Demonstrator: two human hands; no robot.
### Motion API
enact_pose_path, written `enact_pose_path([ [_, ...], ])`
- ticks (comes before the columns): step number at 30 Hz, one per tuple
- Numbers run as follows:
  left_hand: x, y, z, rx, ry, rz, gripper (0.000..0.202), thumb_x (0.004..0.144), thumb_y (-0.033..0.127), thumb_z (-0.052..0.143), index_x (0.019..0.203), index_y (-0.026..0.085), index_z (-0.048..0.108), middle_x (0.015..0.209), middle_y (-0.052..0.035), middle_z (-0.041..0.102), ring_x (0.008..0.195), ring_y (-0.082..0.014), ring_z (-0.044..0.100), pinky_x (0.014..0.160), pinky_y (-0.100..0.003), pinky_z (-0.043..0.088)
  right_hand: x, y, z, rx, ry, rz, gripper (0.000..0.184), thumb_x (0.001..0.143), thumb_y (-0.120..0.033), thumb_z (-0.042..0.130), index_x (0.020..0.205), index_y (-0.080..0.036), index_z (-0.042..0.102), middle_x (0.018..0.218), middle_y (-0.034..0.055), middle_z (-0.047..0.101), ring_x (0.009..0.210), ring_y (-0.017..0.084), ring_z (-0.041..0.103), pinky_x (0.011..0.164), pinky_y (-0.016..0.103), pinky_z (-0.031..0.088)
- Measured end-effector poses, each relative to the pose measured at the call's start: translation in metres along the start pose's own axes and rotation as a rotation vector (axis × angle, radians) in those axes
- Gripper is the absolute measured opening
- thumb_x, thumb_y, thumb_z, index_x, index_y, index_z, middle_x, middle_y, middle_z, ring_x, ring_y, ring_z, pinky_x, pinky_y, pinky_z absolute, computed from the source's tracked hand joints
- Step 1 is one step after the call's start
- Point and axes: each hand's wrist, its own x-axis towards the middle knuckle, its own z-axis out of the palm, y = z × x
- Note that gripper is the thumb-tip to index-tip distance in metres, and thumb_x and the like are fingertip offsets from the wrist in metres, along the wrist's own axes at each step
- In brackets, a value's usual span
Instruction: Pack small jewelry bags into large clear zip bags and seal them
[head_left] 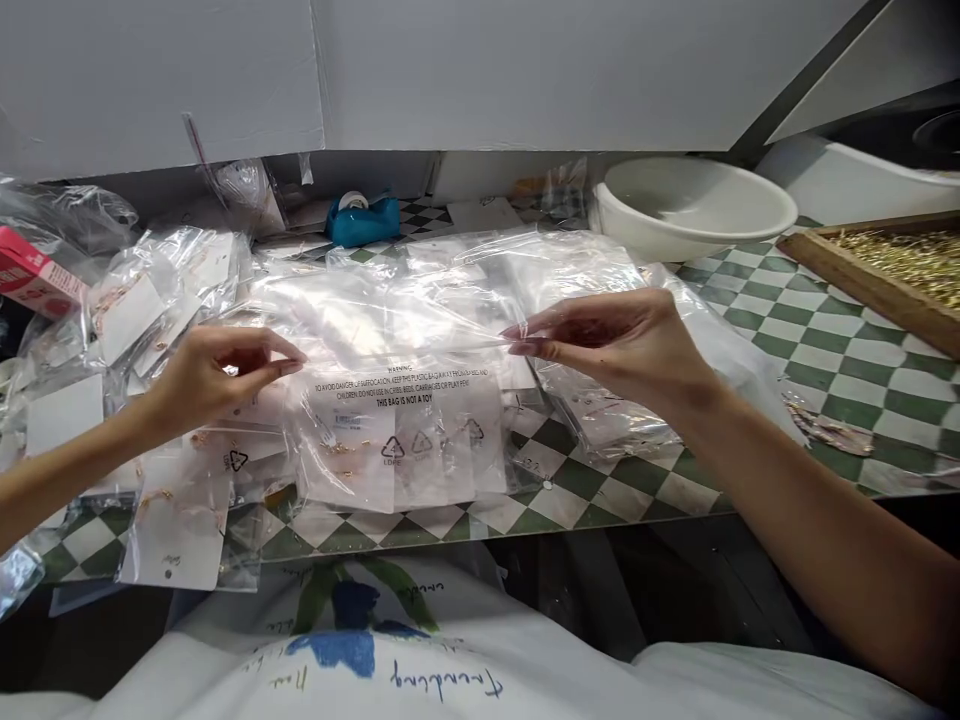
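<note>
Plastic bag (401, 430) over checkered desk (765, 300), left hand (217, 372) pinching one upper side, right hand (634, 345) pinching the other, white bowl (675, 230) behind.

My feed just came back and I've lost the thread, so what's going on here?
A person has both hands on a clear plastic bag printed with a suffocation warning. The right hand pinches the upper edge of the clear plastic bag at its right, and the left hand appears to pinch it at the left. White cards show through the bag. Other bagged cards lie to the left, and a white bowl stands behind, to the right.
</note>
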Motion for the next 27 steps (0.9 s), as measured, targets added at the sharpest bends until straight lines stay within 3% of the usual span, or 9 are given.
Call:
enact_pose_path([
  [2, -0.006, 0.0, 0.002, 0.044, -0.002, 0.006, 0.012, 0.076, 0.032, 0.09, 0.087, 0.033, 0.086, 0.074, -0.0033, 0.078, 0.057, -0.0156, 0.067, 0.05, -0.025, 0.057, -0.005, -0.001, -0.005, 0.033, -0.028, 0.075, 0.012, 0.078, -0.033, 0.089, 0.09, -0.035, 0.086, 0.061, 0.0006, 0.067, 0.046, 0.008, 0.05, 0.038, 0.022, 0.037],
  [4, -0.013, 0.001, 0.002, -0.004, -0.085, -0.033, 0.016, 0.085, 0.038, 0.082, 0.101, 0.035, 0.085, 0.065, -0.0025, 0.076, 0.043, -0.0135, 0.061, 0.04, -0.023, 0.049, -0.011, -0.003, -0.011, 0.18, -0.167, 0.197, 0.021, 0.084, -0.046, 0.082, 0.104, -0.04, 0.084, 0.05, -0.0027, 0.061, 0.034, 0.006, 0.038, 0.032, 0.02, 0.025],
  [7, -0.025, 0.005, 0.004, -0.245, -0.239, -0.143, 0.03, 0.095, 0.05, 0.069, 0.12, 0.037, 0.08, 0.074, -0.0065, 0.081, 0.042, -0.0166, 0.066, 0.04, -0.025, 0.053, -0.018, -0.008, -0.018, 0.43, -0.411, 0.321, 0.037, 0.086, -0.071, 0.069, 0.114, -0.048, 0.078, 0.057, -0.0021, 0.07, 0.027, 0.009, 0.042, 0.028, 0.02, 0.03],
  [10, -0.034, 0.008, 0.005, -0.377, -0.275, -0.207, 0.053, 0.098, 0.069, 0.049, 0.115, 0.032, 0.083, 0.094, -0.0126, 0.084, 0.057, -0.0219, 0.076, 0.057, -0.03, 0.064, -0.027, -0.012, -0.018, 0.457, -0.47, 0.316, 0.056, 0.09, -0.082, 0.051, 0.09, -0.038, 0.086, 0.06, 0.0048, 0.072, 0.036, 0.014, 0.058, 0.033, 0.024, 0.041],
  [13, -0.042, 0.007, 0.008, -0.359, -0.215, -0.257, 0.074, 0.099, 0.076, 0.032, 0.103, 0.027, 0.087, 0.109, -0.0134, 0.082, 0.075, -0.0226, 0.081, 0.072, -0.028, 0.067, -0.041, -0.013, -0.01, 0.343, -0.346, 0.341, 0.066, 0.095, -0.077, 0.049, 0.07, -0.028, 0.084, 0.067, 0.0105, 0.074, 0.054, 0.017, 0.07, 0.048, 0.024, 0.052],
  [16, -0.049, 0.006, 0.012, -0.253, -0.095, -0.265, 0.057, 0.096, 0.073, 0.05, 0.095, 0.03, 0.087, 0.111, -0.0092, 0.082, 0.095, -0.0231, 0.08, 0.074, -0.023, 0.066, -0.056, -0.016, 0.005, 0.308, -0.166, 0.377, 0.049, 0.09, -0.067, 0.068, 0.071, -0.024, 0.082, 0.069, 0.0082, 0.075, 0.054, 0.014, 0.07, 0.048, 0.019, 0.051],
  [19, -0.055, 0.003, 0.018, -0.168, -0.059, -0.257, 0.023, 0.084, 0.045, 0.084, 0.105, 0.035, 0.084, 0.11, -0.0029, 0.082, 0.082, -0.0183, 0.08, 0.072, -0.023, 0.068, -0.067, -0.023, 0.02, 0.32, 0.02, 0.388, 0.034, 0.07, -0.041, 0.095, 0.075, -0.021, 0.068, 0.066, -0.001, 0.07, 0.052, 0.012, 0.066, 0.05, 0.018, 0.053],
  [22, -0.061, 0.001, 0.024, -0.175, -0.063, -0.214, 0.042, 0.08, 0.029, 0.089, 0.12, 0.037, 0.079, 0.118, -0.0013, 0.079, 0.069, -0.0128, 0.077, 0.072, -0.023, 0.069, -0.073, -0.028, 0.029, 0.344, 0.144, 0.396, 0.049, 0.064, -0.03, 0.098, 0.081, -0.023, 0.053, 0.064, -0.0055, 0.064, 0.053, 0.011, 0.061, 0.049, 0.017, 0.052],
  [27, -0.067, -0.001, 0.029, -0.183, -0.028, -0.123, 0.055, 0.08, 0.022, 0.088, 0.131, 0.037, 0.073, 0.118, -0.001, 0.075, 0.069, -0.0132, 0.078, 0.071, -0.023, 0.069, -0.08, -0.018, 0.031, 0.258, 0.186, 0.285, 0.044, 0.072, -0.026, 0.093, 0.086, -0.023, 0.052, 0.068, -0.0059, 0.063, 0.048, 0.007, 0.054, 0.043, 0.015, 0.049],
])
